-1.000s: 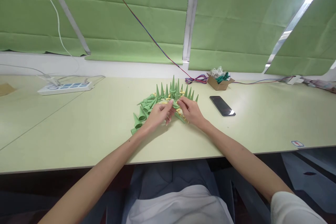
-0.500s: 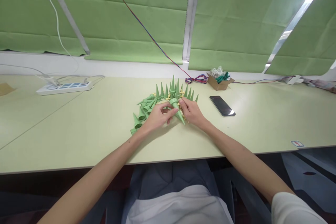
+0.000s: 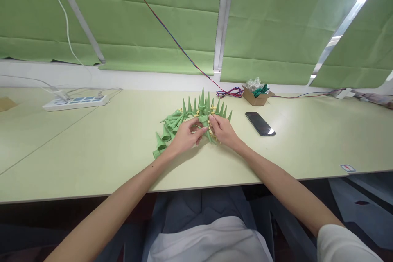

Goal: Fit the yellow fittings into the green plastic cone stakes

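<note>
A green plastic plant watering spike (image 3: 203,119) is held between my hands, its wide collar up and its tip slanting down toward the table. My left hand (image 3: 186,134) grips its body from the left, thumb and fingers closed around it. From the right, the closed fingers of my right hand (image 3: 224,130) pinch at the side of the collar; small yellow valve pieces (image 3: 215,136) show close by, partly hidden by that hand. Behind stand several upright green spikes (image 3: 194,107), some with yellow valves. More spikes (image 3: 166,133) lie in a heap to the left of my left hand.
A black phone (image 3: 260,123) lies to the right. Beyond it are a small cardboard box (image 3: 256,97) with crumpled plastic and a coiled red-blue wire (image 3: 233,92). A white power strip (image 3: 75,103) lies at the left. The table's front edge (image 3: 202,188) runs below my forearms.
The held spike has turned slightly, and its tip now points more steeply down. Both hands stay almost in the same place.
</note>
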### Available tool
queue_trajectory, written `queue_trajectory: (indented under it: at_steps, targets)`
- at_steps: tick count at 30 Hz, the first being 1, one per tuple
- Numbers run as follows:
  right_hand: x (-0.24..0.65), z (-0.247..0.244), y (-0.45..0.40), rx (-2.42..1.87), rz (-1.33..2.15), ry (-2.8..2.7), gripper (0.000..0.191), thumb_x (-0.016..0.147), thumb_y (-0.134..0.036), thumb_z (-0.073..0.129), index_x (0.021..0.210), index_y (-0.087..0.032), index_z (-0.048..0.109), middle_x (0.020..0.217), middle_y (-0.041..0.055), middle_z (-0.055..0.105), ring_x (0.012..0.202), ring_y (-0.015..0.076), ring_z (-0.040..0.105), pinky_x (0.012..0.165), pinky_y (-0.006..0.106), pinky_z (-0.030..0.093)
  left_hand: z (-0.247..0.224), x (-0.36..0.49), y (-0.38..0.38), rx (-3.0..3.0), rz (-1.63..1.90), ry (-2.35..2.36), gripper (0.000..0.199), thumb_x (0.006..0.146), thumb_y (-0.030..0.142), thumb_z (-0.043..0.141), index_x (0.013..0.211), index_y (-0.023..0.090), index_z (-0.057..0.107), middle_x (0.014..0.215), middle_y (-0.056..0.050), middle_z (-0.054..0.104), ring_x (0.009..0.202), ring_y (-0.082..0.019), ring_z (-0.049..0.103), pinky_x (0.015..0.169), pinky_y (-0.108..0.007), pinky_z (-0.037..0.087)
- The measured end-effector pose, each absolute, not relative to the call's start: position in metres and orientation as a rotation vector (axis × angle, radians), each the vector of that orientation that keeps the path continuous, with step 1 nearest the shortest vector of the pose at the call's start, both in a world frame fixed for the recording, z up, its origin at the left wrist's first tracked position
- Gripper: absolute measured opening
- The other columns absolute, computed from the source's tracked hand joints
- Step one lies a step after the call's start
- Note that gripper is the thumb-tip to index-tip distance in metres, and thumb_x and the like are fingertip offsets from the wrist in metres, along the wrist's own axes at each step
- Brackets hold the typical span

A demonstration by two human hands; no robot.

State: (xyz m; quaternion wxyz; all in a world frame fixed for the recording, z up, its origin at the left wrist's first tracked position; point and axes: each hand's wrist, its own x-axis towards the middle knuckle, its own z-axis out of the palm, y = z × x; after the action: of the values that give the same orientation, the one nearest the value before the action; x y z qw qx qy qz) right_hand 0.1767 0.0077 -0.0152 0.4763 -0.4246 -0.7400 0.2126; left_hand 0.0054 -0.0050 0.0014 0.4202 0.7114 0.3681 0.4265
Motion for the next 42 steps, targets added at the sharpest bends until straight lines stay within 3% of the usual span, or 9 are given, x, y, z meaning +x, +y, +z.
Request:
queue_trajectory:
  at_steps: [3,6,8,10,32,42]
  targets:
    - [0.1755,-0.0171,0.0099,-1.02,0.561,-1.766,0.046,0.099,-0.056,0.036,0.067,-0.023,0.035,0.056,-0.0023,0.042,0.053,0.0136,0.041,0.051,0.027,0.033,0.0009,0.0062,-0.004,1.696,1.065,0.883,0.036,0.082,0.048,0.07,0.076,0.019,0.049,0.064,0.001,0.057,0.045,-0.011,0.052,0.044,-0.025,0.039]
    - [0.1749,-0.0175,0.0103,-1.005,0.59,-1.75,0.048,0.098,-0.059,0.038,0.066,-0.023,0.036,0.056,-0.0024,0.043,0.053,0.013,0.042,0.051,0.026,0.033,0.0005,0.0058,-0.0035,1.614,1.08,0.88,0.037,0.083,0.046,0.069,0.104,0.018,0.055,0.064,0.002,0.058,0.045,-0.011,0.051,0.045,-0.025,0.041]
    - [0.175,-0.0168,0.0093,-1.003,0.611,-1.754,0.049,0.097,-0.06,0.04,0.066,-0.022,0.038,0.055,-0.0025,0.044,0.053,0.0128,0.043,0.051,0.026,0.033,0.0004,0.0051,-0.0034,1.578,1.087,0.883,0.051,0.085,0.045,0.068,0.124,0.018,0.05,0.062,0.004,0.058,0.045,-0.011,0.05,0.046,-0.025,0.043]
    - [0.1752,-0.0158,0.0078,-1.004,0.622,-1.772,0.049,0.097,-0.06,0.041,0.066,-0.022,0.041,0.055,-0.0026,0.045,0.053,0.0125,0.043,0.051,0.026,0.033,0.0003,0.0043,-0.0031,1.575,1.071,0.873,0.056,0.086,0.045,0.066,0.131,0.018,0.046,0.06,0.004,0.057,0.044,-0.011,0.05,0.046,-0.024,0.043]
    - [0.1744,-0.0119,0.0041,-0.981,0.683,-1.815,0.055,0.089,-0.064,0.052,0.061,-0.017,0.052,0.057,-0.0008,0.057,0.049,0.0084,0.042,0.05,0.023,0.032,-0.0001,0.0023,-0.0032,1.552,0.891,0.832,0.07,0.089,0.05,0.064,0.144,0.01,0.047,0.052,0.003,0.053,0.04,-0.01,0.045,0.043,-0.024,0.039]
    - [0.175,-0.0137,0.005,-0.939,0.687,-1.82,0.053,0.093,-0.059,0.049,0.062,-0.016,0.054,0.057,-0.0011,0.055,0.05,0.0086,0.044,0.051,0.023,0.034,-0.0022,0.002,-0.0015,1.558,0.89,0.796,0.061,0.09,0.049,0.063,0.136,0.011,0.055,0.053,0.003,0.052,0.04,-0.01,0.045,0.044,-0.024,0.037]
